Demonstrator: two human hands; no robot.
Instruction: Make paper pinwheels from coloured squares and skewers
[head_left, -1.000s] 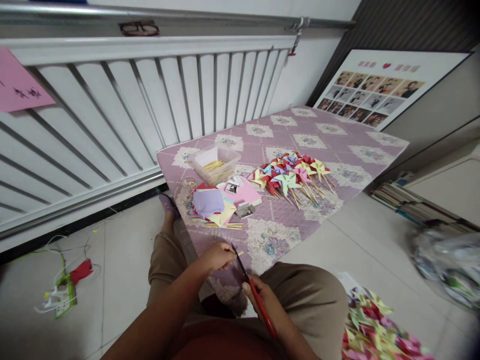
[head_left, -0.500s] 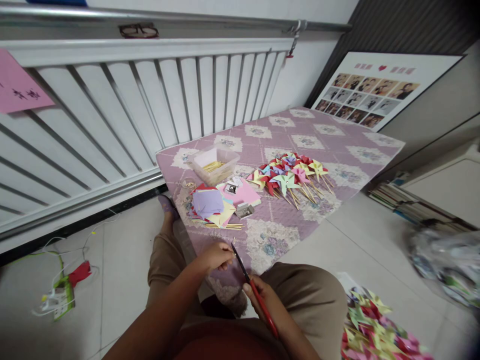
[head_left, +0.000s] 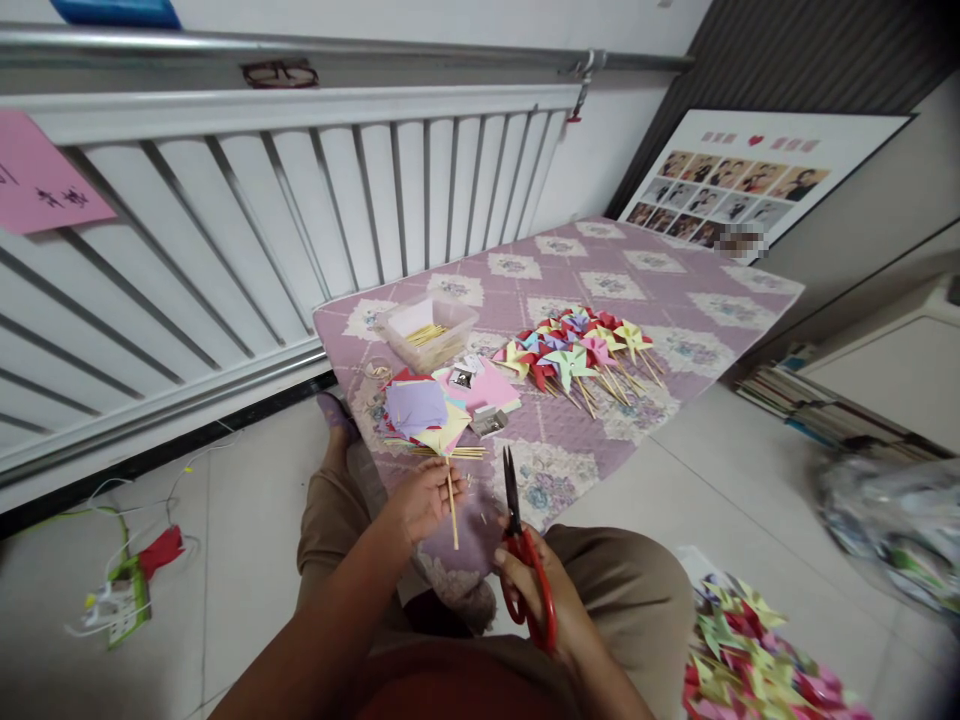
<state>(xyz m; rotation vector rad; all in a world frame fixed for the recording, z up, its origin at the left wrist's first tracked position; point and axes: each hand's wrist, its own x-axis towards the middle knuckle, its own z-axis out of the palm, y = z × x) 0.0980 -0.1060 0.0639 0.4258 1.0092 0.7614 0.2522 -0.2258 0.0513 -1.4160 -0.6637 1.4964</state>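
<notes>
My left hand (head_left: 430, 500) holds a thin wooden stick (head_left: 453, 515) near the table's front edge, its fingers loosely curled about it. The stick stands almost upright in view. My right hand (head_left: 536, 575) grips red-handled scissors (head_left: 512, 492), their dark blades pointing away from me and slightly parted. Just beyond my left hand lies a pile of square coloured papers (head_left: 416, 407), purple on top with yellow beside it. More sticks (head_left: 466, 453) lie along the pile's near side. A small grey box (head_left: 489, 422) rests to the right of the papers.
A clear plastic box (head_left: 431, 335) with sticks inside stands behind the papers. Finished paper pinwheels (head_left: 574, 360) lie bunched on the floral tablecloth (head_left: 517, 265). More pinwheels (head_left: 742, 640) sit low at the right. A white radiator (head_left: 375, 200) borders the table's far side.
My left hand has turned palm-up and the stick now shows upright in it. The scissors have swung away from the left hand, blades slightly parted.
</notes>
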